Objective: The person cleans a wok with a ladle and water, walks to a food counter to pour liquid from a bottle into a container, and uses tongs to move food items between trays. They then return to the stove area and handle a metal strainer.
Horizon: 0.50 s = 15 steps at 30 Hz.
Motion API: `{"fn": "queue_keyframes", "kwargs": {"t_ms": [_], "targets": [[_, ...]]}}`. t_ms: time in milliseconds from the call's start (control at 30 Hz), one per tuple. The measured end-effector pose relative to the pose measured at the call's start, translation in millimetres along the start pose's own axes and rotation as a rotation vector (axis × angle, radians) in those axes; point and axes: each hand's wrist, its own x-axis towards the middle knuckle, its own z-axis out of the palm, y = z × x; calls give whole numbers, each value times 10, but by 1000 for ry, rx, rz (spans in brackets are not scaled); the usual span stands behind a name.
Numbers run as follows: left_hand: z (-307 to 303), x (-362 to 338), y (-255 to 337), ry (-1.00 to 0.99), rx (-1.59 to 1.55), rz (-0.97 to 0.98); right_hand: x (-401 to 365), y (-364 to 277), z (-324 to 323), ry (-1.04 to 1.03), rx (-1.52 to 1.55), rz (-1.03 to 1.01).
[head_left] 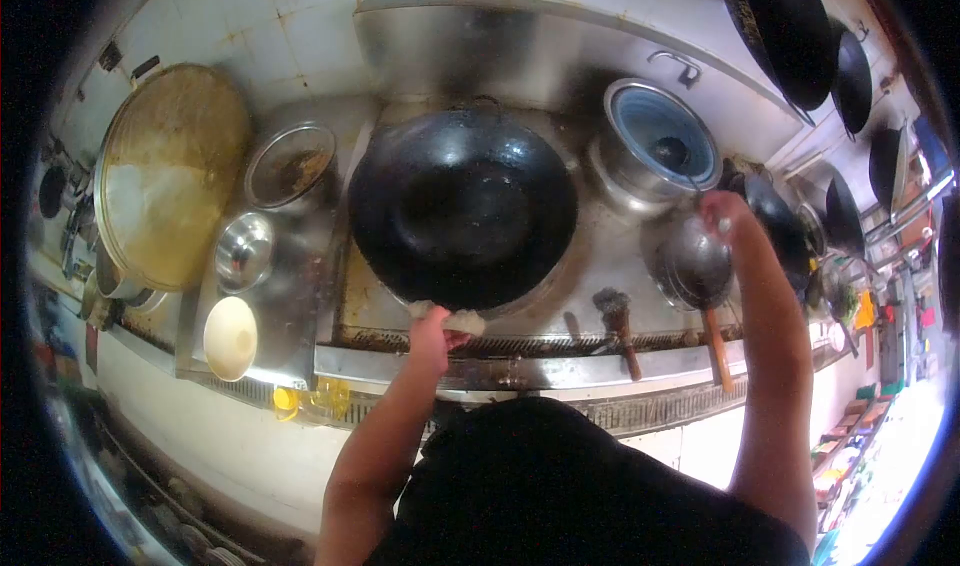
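Note:
A large black wok [465, 206] sits on the range in front of me, its inside dark and shiny. At its near rim, my left hand [432, 341] is closed on a folded, pale grey cloth [462, 322] that presses against the edge. My right hand [724, 214] reaches to the far right, fingers wrapped round the thin handle of a ladle [671, 151]. The ladle's dark bowl rests inside a steel pot [612, 171] with a bluish interior. Just below that hand lies a round strainer [692, 266] with a wooden handle.
A scrubbing brush [617, 326] lies right of the wok. On the left are a big round lid [175, 186], a bowl with brown remains [292, 166], a steel bowl [244, 253] and a cream bowl [230, 338]. Black pans [775, 26] hang at upper right.

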Motion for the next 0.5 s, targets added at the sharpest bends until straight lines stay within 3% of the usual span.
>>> {"fn": "queue_keyframes", "kwargs": {"t_ms": [33, 100, 133, 233, 267, 500], "targets": [[-38, 71, -41, -13, -5, -4, 72, 6, -85, 3, 4, 1], [-75, 137, -83, -27, -11, -8, 224, -68, -238, -410, 845, 279], [-87, 144, -90, -27, -16, -2, 231, -99, -267, -418, 957, 308], [-72, 100, -69, -28, -25, 19, 131, -172, -298, -467, 1115, 237], [-60, 80, -57, -33, -22, 35, 125, -166, -315, -496, 1045, 129], [-67, 107, -93, -14, -34, 57, -829, -747, -196, -567, 930, 155]]}}
